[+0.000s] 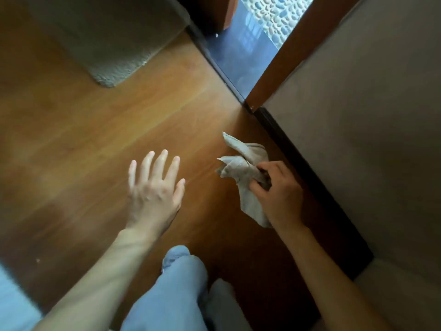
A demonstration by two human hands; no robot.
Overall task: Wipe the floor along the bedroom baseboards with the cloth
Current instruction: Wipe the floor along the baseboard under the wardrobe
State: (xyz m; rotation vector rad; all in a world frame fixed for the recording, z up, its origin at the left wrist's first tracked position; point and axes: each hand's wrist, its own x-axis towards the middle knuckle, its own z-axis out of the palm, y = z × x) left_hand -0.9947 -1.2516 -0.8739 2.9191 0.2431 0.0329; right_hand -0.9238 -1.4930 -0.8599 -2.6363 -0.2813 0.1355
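Right hand (280, 194): fingers clamped on cloth (243, 163), beside baseboard (310, 168). Left hand (154, 189): fingers apart, straight, over floor (95, 139).

Right hand: we see our right hand (279, 194) bunching the grey cloth (243, 170), its fingers (259, 185) curled round the folds.
Cloth: crumpled, two corners sticking up, a flap trailing toward the wrist, near the dark baseboard (307, 173).
Left hand: our left hand (154, 189) is spread flat over the wooden floor (95, 139), fingers straight.
Knee: our jeans-clad knee (176, 271) sits between the arms.
Rug: a grey rug (107, 39) lies at top left.
Doorway: a wooden door frame (279, 60) edges a pebbled floor (269, 13).
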